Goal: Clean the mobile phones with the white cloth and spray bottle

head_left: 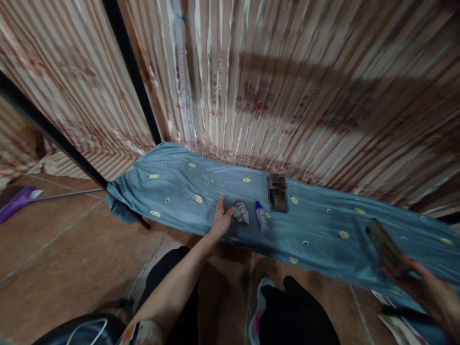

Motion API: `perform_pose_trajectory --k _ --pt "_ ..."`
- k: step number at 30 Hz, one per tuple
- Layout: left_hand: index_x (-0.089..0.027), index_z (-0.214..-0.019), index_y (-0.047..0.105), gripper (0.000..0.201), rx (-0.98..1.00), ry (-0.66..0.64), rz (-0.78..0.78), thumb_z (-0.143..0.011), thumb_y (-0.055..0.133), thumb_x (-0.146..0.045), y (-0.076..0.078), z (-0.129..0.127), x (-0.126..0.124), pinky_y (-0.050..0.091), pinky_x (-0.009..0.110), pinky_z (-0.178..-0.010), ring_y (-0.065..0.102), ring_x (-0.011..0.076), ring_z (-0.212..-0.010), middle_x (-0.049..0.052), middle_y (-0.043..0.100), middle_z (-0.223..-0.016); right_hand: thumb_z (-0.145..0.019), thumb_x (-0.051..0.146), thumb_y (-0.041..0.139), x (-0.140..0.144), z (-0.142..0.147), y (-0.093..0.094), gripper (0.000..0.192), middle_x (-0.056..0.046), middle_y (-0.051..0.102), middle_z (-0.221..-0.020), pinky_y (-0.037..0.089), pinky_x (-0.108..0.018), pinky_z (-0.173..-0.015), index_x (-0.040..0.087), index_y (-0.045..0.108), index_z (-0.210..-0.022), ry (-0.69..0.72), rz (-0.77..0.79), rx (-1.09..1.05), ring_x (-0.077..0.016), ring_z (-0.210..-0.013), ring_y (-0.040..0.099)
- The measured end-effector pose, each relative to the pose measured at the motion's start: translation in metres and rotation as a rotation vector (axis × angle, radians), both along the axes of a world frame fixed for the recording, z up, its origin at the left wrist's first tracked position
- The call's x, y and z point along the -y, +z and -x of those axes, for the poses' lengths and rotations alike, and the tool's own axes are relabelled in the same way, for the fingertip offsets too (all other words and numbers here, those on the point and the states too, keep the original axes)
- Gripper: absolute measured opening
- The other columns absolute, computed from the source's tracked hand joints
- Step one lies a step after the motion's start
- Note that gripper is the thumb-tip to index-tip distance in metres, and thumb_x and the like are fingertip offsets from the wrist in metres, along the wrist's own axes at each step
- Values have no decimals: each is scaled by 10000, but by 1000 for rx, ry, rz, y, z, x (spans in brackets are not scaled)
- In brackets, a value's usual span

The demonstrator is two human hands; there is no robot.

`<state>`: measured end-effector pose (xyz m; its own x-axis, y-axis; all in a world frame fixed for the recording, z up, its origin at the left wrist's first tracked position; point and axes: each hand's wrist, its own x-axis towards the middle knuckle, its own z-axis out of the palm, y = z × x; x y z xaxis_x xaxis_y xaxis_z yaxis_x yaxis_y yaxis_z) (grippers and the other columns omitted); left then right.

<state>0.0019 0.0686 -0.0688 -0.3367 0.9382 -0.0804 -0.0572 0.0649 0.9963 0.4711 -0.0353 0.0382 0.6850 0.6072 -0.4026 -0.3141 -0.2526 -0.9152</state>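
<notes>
My left hand (222,219) reaches onto a blue patterned cloth (187,184) and touches a small crumpled grey rag (242,212) with its fingertips. Just right of the rag lies a small white bottle with a blue cap (262,216). Beyond it sits a dark, blurred object (278,192). At the lower right my right hand (429,287) holds a dark flat phone-like object (386,248), tilted above the cloth.
Striped curtains (287,86) hang behind the cloth-covered surface. A black frame bar (53,134) runs diagonally at left. A purple mop (16,201) lies on the brown tiled floor (72,249). My legs and a shoe (260,306) are below.
</notes>
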Motion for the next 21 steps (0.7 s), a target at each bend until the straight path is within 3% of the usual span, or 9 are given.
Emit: perform_pose_trajectory --k 3,5,9,12,14,17,21 --pt "-155 -1451 487 684 100 -14 -13 -789 658 -190 6 -5 12 319 400 -1201 409 268 -1466 145 419 -1595 -629 334 755 17 37 -1 230 -271 706 -1185 625 -266 -618 234 747 -836 130 23 -85 -266 -783 773" --pt "-155 -1444 495 660 206 -36 -9 -805 654 -191 14 -10 24 380 396 -1159 513 269 -1382 161 452 -1569 -632 339 790 24 74 1 300 -209 770 -1011 651 -292 -718 211 758 -901 261 -59 -112 -282 -830 782" --pt "-157 -1332 607 535 343 -144 19 -819 703 -280 38 -14 50 431 401 -1107 624 268 -1247 168 642 -1369 -573 384 887 19 168 4 500 -132 801 -979 641 -396 -888 177 723 -998 538 -173 -208 -301 -943 777" --pt "-200 -1251 671 484 452 -314 20 -837 699 -450 58 -9 68 452 452 -1079 671 282 -1177 135 712 -1260 -606 426 895 7 243 0 561 -62 810 -935 597 -477 -981 218 685 -1082 634 -269 -163 -274 -898 784" --pt "-213 -1244 682 510 533 -334 -3 -857 653 -543 70 -1 78 448 469 -1081 672 292 -1180 137 708 -1278 -612 462 893 0 288 -6 619 -42 807 -891 573 -521 -1012 239 656 -1139 676 -292 -134 -272 -870 784" --pt "-240 -1304 656 565 632 -310 -26 -882 591 -609 80 13 86 435 462 -1101 630 290 -1257 133 666 -1360 -617 530 871 -5 338 -21 792 -75 795 -997 526 -546 -1058 225 587 -1291 717 -321 5 -305 -999 754" --pt "-257 -1345 625 570 721 -269 -24 -906 551 -613 76 28 92 454 442 -1105 602 273 -1298 91 664 -1371 -729 540 780 -2 377 -41 888 -155 678 -1323 465 -556 -1100 207 437 -1477 776 -347 462 -341 -1217 653"
